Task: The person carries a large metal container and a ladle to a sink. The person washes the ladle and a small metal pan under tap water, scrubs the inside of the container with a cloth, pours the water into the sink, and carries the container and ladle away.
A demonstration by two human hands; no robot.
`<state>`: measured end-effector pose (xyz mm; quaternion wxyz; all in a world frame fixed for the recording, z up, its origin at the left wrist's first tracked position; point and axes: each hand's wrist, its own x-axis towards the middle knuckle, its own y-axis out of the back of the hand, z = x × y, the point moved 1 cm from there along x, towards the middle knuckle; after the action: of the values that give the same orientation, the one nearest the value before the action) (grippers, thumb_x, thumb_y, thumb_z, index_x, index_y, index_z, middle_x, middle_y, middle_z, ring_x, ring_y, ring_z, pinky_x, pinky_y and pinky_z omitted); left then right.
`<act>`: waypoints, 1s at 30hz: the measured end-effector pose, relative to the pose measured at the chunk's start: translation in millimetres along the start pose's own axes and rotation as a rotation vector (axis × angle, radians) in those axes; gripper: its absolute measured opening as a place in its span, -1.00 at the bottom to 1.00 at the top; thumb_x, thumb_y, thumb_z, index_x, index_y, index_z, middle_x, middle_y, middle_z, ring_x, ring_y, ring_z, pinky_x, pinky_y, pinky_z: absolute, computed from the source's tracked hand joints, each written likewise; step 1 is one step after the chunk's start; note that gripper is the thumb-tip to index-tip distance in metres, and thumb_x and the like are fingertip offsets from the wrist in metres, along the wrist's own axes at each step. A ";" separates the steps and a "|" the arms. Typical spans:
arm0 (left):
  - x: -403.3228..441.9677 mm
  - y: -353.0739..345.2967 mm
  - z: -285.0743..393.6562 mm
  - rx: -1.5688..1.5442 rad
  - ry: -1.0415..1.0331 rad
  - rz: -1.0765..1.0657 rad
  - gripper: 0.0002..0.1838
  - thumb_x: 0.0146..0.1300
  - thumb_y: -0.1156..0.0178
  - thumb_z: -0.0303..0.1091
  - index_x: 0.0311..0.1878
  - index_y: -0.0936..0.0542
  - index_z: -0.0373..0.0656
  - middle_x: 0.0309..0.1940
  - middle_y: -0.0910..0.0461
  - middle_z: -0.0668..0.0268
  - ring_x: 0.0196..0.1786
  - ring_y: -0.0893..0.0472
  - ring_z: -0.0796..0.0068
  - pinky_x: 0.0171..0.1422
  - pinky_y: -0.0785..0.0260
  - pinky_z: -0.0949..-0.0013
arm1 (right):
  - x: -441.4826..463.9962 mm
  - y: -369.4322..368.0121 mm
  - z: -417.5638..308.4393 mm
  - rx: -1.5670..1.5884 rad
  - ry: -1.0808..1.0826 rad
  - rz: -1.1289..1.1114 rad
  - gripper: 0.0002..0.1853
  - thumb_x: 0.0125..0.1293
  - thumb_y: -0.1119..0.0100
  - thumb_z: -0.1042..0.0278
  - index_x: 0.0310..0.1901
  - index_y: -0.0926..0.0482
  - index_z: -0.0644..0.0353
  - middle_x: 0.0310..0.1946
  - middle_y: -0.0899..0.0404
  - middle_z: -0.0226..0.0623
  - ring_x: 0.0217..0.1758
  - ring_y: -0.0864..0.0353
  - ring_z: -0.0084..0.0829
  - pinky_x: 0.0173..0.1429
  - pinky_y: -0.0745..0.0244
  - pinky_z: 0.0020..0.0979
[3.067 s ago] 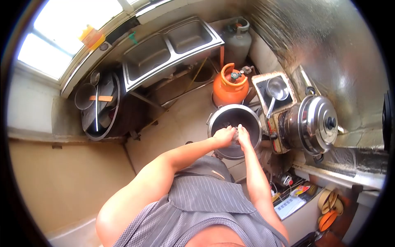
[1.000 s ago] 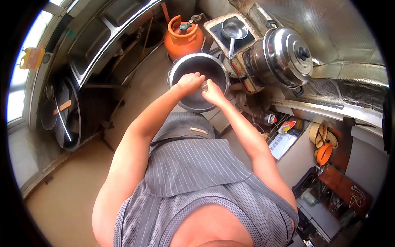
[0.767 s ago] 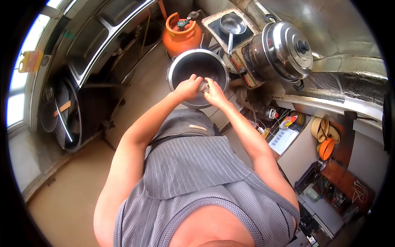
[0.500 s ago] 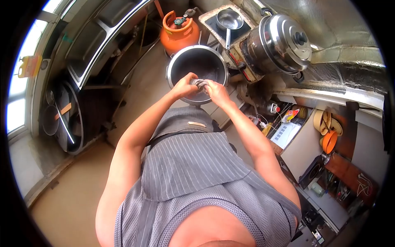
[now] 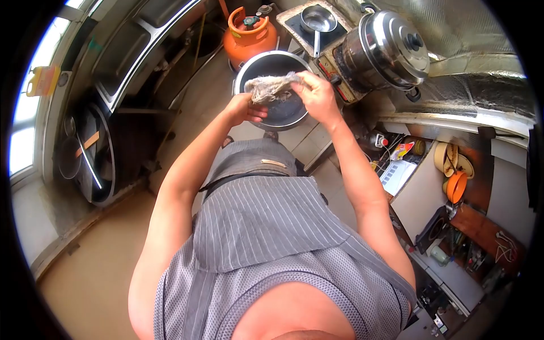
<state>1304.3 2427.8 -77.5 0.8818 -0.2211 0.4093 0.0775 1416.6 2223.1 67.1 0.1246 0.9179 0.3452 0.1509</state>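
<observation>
A crumpled, frayed grey rag (image 5: 271, 88) is stretched out in the air over a large round metal pot (image 5: 273, 55) on the floor. My right hand (image 5: 317, 97) pinches the rag's right end between thumb and fingers. My left hand (image 5: 245, 110) is at the rag's left end, fingers spread below it; the thumb is partly hidden, and the hand seems to touch the cloth without gripping it. The rag covers part of the dark pot interior. Both hands are above the pot's near half.
An orange gas cylinder (image 5: 249, 42) stands just behind the pot. To the right are a stove with a small saucepan (image 5: 318, 19) and a big lidded steamer pot (image 5: 394, 51). A metal sink (image 5: 127, 56) lies left, and a cluttered shelf (image 5: 481, 226) lies right.
The rag was bunched and twisted between both hands; now it is spread out and higher. My right hand has risen to the right, and my left hand's fingers have opened.
</observation>
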 end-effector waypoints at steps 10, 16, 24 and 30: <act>-7.7 45.3 5.8 -0.028 -0.044 -0.095 -0.71 0.49 0.05 -0.18 -0.03 -0.55 -0.18 -0.47 -0.61 0.25 -0.49 -0.56 0.44 -0.40 -0.45 0.36 | 21.7 14.1 -8.9 0.137 0.039 0.419 -0.80 0.52 -0.13 0.30 -0.14 -0.60 0.29 -0.33 -0.62 -0.46 -0.28 -0.48 -0.66 -0.14 -0.41 -0.54; -45.6 25.6 28.5 -0.308 -0.476 -0.064 -0.65 0.54 0.03 -0.12 0.11 -0.55 -0.16 -0.17 -0.67 0.24 -0.20 -0.67 0.44 -0.22 -0.53 0.41 | -2.1 -64.9 -101.1 0.169 -0.003 0.377 -0.80 0.53 -0.08 0.32 -0.06 -0.58 0.28 -0.34 -0.63 -0.42 -0.28 -0.59 -0.57 -0.16 -0.52 -0.49; -45.4 19.9 -33.5 -1.183 -0.287 -0.597 -0.70 0.51 -0.01 -0.05 0.12 -0.54 0.05 0.02 -0.63 0.36 0.10 -0.63 0.42 0.23 -0.51 0.18 | -12.7 -176.0 -60.7 1.270 -0.451 -0.375 -0.46 0.53 -0.01 0.10 0.29 -0.40 0.44 0.13 -0.60 -0.03 0.17 -0.63 -0.20 0.28 -0.51 -0.20; -114.5 52.1 -38.1 -0.520 -0.399 -0.507 -0.71 0.50 -0.01 -0.23 0.13 -0.55 -0.12 0.01 -0.64 0.31 0.14 -0.60 0.37 0.33 -0.43 0.21 | -61.9 -183.4 -13.3 0.406 -0.589 0.101 -0.69 0.46 -0.18 0.21 -0.19 -0.70 0.36 -0.32 -0.72 -0.23 -0.21 -0.68 -0.45 -0.10 -0.60 -0.39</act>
<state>1186.8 2461.9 -29.5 0.8497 -0.5111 0.1296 -0.0001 1258.1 2317.2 6.5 0.0260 0.9439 0.2717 -0.1857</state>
